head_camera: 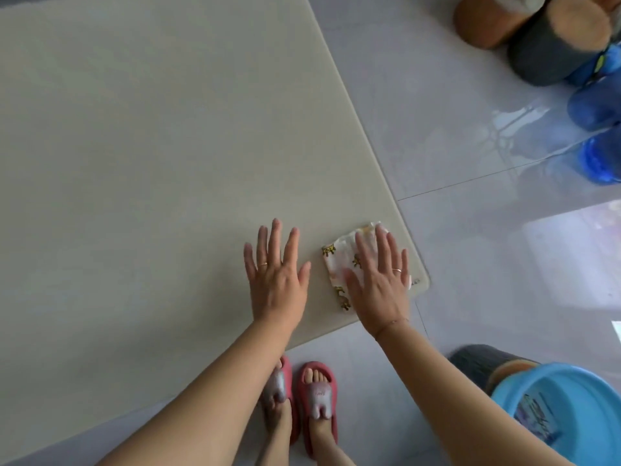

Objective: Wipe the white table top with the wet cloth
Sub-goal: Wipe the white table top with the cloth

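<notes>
The white table top [134,146] fills the left and middle of the view, its near right corner rounded. A small white cloth [339,260] with yellow animal prints lies on that corner. My right hand [379,277] lies flat on the cloth with fingers spread, pressing it to the surface. My left hand [277,274] rests flat on the bare table just left of the cloth, fingers apart, holding nothing.
A blue plastic basin [564,408] sits on a stool at the lower right. Round stools [557,42] and blue water bottles [598,129] stand at the upper right on the glossy tiled floor [470,230]. My feet in red slippers [316,401] are beside the table's near edge.
</notes>
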The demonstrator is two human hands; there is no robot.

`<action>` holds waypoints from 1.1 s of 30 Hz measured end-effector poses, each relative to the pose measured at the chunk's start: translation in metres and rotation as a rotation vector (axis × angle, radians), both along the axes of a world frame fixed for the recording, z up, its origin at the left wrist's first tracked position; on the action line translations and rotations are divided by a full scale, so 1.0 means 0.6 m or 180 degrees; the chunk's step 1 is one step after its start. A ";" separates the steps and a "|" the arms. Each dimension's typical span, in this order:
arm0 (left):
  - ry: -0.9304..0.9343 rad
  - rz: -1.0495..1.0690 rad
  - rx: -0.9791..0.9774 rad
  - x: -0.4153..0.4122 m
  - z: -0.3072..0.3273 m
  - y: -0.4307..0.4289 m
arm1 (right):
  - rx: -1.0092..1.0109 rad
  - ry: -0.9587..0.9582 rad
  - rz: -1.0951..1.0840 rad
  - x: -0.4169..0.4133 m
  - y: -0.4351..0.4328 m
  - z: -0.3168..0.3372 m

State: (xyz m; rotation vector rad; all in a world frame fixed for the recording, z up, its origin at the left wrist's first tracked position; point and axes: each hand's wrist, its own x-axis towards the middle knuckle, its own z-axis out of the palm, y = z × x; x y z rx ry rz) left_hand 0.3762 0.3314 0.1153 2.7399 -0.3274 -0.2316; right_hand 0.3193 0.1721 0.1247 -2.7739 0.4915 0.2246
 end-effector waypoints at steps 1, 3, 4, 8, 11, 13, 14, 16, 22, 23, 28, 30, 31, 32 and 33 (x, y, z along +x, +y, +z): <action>0.0107 -0.0183 0.0181 0.009 -0.014 0.011 | -0.0070 0.0115 0.0155 0.001 0.014 -0.012; 0.0212 -0.0442 0.0488 0.018 -0.039 0.026 | -0.0211 0.0269 0.0186 0.005 0.029 -0.029; 0.0203 -0.0475 0.0574 0.019 -0.047 0.029 | -0.0261 0.0278 0.0197 0.006 0.027 -0.033; 0.0134 -0.0499 0.0686 0.017 -0.052 0.028 | -0.0456 0.0324 0.0343 -0.004 -0.025 -0.035; 0.0103 -0.0490 0.0755 0.018 -0.053 0.028 | -0.0388 0.0525 -0.0399 0.005 -0.034 -0.038; 0.0129 -0.0502 0.0802 0.018 -0.051 0.027 | -0.0339 0.0554 -0.0671 0.008 0.012 -0.036; 0.0134 -0.0507 0.0811 0.018 -0.051 0.027 | -0.0310 0.0533 -0.0531 0.002 0.040 -0.034; 0.0181 -0.0510 0.0790 0.019 -0.051 0.028 | -0.0285 0.0521 0.0155 -0.024 0.068 -0.031; 0.0337 -0.0527 0.0781 0.023 -0.048 0.032 | -0.0190 0.0570 -0.0333 0.023 -0.041 -0.030; 0.0357 -0.0538 0.0797 0.024 -0.048 0.030 | -0.0226 0.0567 -0.0580 0.035 -0.029 -0.034; 0.0430 -0.0497 0.0724 0.023 -0.045 0.030 | -0.0333 0.0391 0.0795 0.031 0.067 -0.037; 0.0507 -0.0539 0.0619 0.027 -0.041 0.033 | -0.0460 0.0315 0.1186 0.048 0.021 -0.036; 0.0541 -0.0547 0.0580 0.028 -0.041 0.035 | -0.0503 0.0318 0.1067 0.065 -0.004 -0.038; 0.0571 -0.0552 0.0571 0.028 -0.040 0.035 | -0.0464 0.0327 0.0733 0.082 -0.026 -0.040; 0.0594 -0.0561 0.0583 0.029 -0.040 0.034 | -0.0358 0.0361 0.0274 0.099 -0.038 -0.042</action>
